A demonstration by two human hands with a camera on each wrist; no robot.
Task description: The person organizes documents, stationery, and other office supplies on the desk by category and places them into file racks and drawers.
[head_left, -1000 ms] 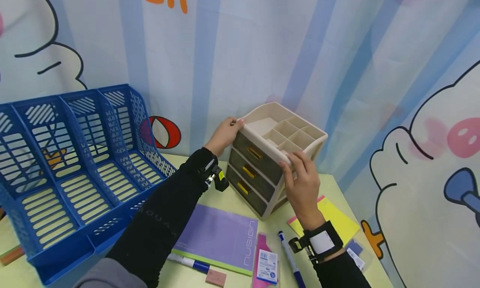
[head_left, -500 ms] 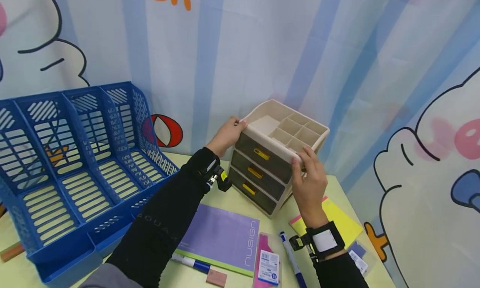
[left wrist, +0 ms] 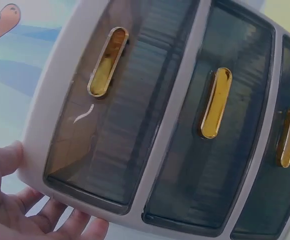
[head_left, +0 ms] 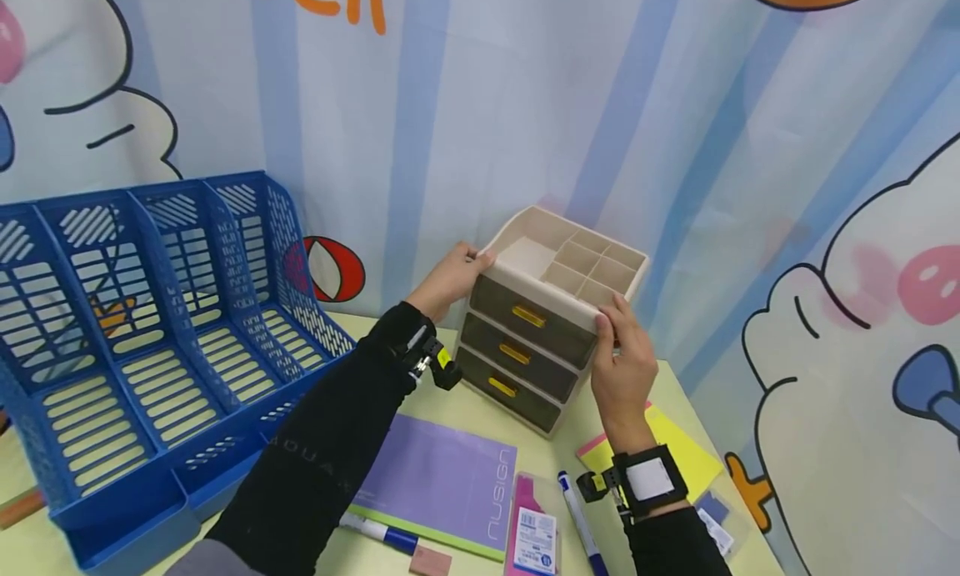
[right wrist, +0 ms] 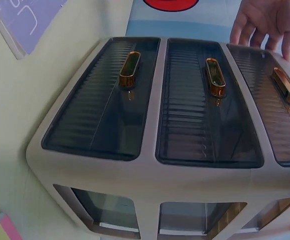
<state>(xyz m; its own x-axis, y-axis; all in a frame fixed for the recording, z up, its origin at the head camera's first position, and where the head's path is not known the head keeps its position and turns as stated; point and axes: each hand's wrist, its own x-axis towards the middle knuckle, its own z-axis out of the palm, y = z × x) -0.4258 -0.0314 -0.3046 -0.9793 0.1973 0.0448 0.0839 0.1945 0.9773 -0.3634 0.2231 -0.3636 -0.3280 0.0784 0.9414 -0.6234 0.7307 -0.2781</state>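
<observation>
Now — left hand (head_left: 450, 282) at 9 o'clock, right hand (head_left: 625, 366) at 5, both gripping the beige plastic 3-drawer cabinet (head_left: 542, 336): likely light, stiff — best held by its top rim (head_left: 543, 294).

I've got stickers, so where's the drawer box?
In the head view, the drawer box is right of centre, between left hand and right hand, beyond the purple notebook.

Beige little three-drawer organizer (head_left: 542, 333), smoky see-through fronts, gold-ish handles (head_left: 529, 316), all drawers closed, compartments facing up, toward the worktop's (head_left: 431, 405) back.
</observation>
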